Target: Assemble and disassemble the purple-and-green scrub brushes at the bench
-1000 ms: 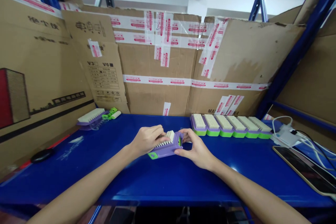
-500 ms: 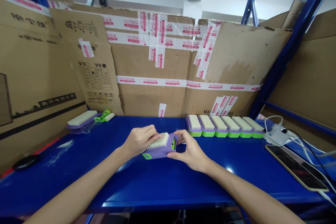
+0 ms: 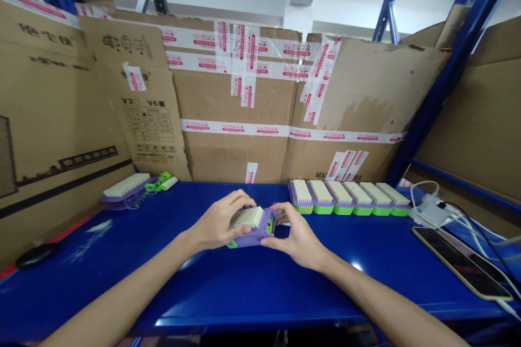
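Observation:
A purple scrub brush point(image 3: 254, 236) with cream bristles facing up and green parts at its ends is held just above or on the blue tabletop; I cannot tell whether it touches. My left hand point(image 3: 222, 220) grips its left end, thumb along the near side and fingers over the far side. At the right end, my right hand point(image 3: 296, 238) pinches the body between thumb and fingers, beside a green piece set in the open-looking end. My palms hide part of the brush's left side and far edge.
Several like brushes point(image 3: 342, 193) with green bases stand in a row at the back right. Back left are another brush point(image 3: 127, 185) and green pieces point(image 3: 159, 181). A phone point(image 3: 459, 263), white cables and charger point(image 3: 432, 209) lie right; a black round object point(image 3: 37, 255) left. Cardboard point(image 3: 236, 152) walls the back.
My left hand has shifted from fingers pressing on top of the bristles to thumb and fingers around the brush's sides. My right hand keeps its hold.

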`<state>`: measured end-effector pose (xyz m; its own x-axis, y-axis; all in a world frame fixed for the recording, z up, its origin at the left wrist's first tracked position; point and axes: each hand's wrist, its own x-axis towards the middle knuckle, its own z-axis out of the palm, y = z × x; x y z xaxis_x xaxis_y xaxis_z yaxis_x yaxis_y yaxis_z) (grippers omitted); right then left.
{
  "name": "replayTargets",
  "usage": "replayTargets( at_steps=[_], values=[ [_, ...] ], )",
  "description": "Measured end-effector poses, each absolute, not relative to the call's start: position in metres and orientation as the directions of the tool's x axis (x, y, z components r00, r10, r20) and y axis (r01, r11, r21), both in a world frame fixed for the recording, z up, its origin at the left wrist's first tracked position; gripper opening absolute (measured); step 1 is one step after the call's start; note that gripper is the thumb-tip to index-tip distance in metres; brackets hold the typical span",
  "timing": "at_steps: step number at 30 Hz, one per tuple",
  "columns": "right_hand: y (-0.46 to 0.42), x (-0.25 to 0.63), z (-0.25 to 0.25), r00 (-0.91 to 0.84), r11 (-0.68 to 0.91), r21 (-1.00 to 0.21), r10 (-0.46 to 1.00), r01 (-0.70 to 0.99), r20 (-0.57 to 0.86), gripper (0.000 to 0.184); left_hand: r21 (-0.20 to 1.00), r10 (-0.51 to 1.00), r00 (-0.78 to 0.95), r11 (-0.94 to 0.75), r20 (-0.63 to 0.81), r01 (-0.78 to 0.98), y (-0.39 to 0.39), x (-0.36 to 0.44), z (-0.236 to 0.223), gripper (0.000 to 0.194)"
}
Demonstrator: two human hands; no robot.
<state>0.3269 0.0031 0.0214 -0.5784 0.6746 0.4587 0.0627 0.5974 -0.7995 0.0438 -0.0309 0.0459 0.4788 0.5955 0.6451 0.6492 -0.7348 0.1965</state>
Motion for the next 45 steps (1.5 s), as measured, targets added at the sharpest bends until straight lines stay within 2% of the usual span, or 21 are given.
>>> replayTargets(
  at_steps=[8,17,24,30,33,38,45],
  values=[
    [0.002,0.329,0.023,-0.578,0.6,-0.798,0.672,0.058,0.463,0.064,0.265,0.669,0.495,-0.705,0.554,0.657,-0.034,0.048,0.042,0.078],
    [0.002,0.329,0.024,-0.57,0.6,-0.797,0.678,0.064,0.464,0.065,0.229,0.685,0.489,-0.678,0.54,0.698,-0.033,0.045,0.039,0.076],
    [0.003,0.33,0.024,-0.552,0.584,-0.811,0.688,0.034,0.471,0.065,0.284,0.772,0.425,-0.59,0.473,0.756,-0.032,0.045,0.039,0.089],
    [0.002,0.33,0.027,-0.553,0.555,-0.832,0.696,0.012,0.457,0.065,0.292,0.778,0.436,-0.591,0.453,0.752,-0.034,0.047,0.04,0.085],
    [0.003,0.33,0.029,-0.542,0.521,-0.854,0.717,-0.001,0.438,0.067,0.27,0.765,0.433,-0.596,0.476,0.756,-0.031,0.045,0.034,0.082],
    [0.004,0.331,0.028,-0.574,0.408,-0.911,0.733,-0.059,0.365,0.075,0.211,0.74,0.423,-0.593,0.522,0.777,-0.026,0.038,0.028,0.088],
    [0.012,0.329,0.021,-0.571,0.268,-0.949,0.758,-0.167,0.314,0.072,0.103,0.637,0.473,-0.655,0.609,0.749,-0.023,0.037,0.034,0.091]
  ],
)
